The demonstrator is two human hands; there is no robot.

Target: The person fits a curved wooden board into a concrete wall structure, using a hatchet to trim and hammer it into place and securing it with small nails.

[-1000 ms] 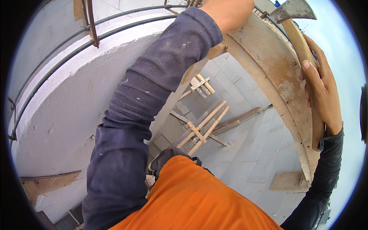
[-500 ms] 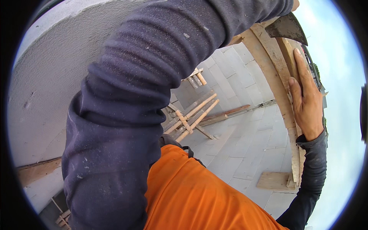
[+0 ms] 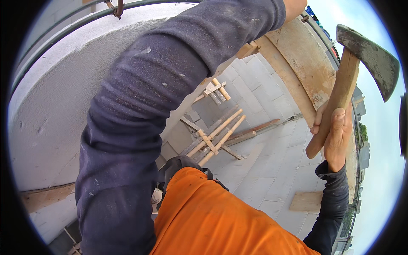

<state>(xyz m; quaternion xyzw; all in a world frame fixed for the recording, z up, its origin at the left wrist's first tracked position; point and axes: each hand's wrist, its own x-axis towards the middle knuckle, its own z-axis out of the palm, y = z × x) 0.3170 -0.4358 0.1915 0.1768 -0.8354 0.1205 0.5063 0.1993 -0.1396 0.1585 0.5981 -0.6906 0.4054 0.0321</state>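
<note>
A hatchet (image 3: 335, 106) with a worn wooden handle and a dark, scuffed steel head is at the upper right. My right hand (image 3: 338, 140) is closed around the lower part of its handle, and the blade points outward against the sky. Near the top edge, only the back of my left hand (image 3: 295, 7) comes into view; its fingers are out of sight. My left arm, in a dusty dark sleeve, stretches across the upper middle. Behind the hatchet, wooden boards (image 3: 306, 55) run along the edge, close to both hands.
To the left stands a pale rough plastered wall (image 3: 55, 114) with a dark cable (image 3: 63, 32) along its top. Lower down are a grey block wall (image 3: 272, 170) and crossed wooden poles (image 3: 212, 138). A small board (image 3: 305, 201) rests near my right forearm.
My right hand has left the wood along the edge and now grips the hatchet handle. The hatchet, earlier beside my left hand, is further right and fully visible. My left hand has shifted left.
</note>
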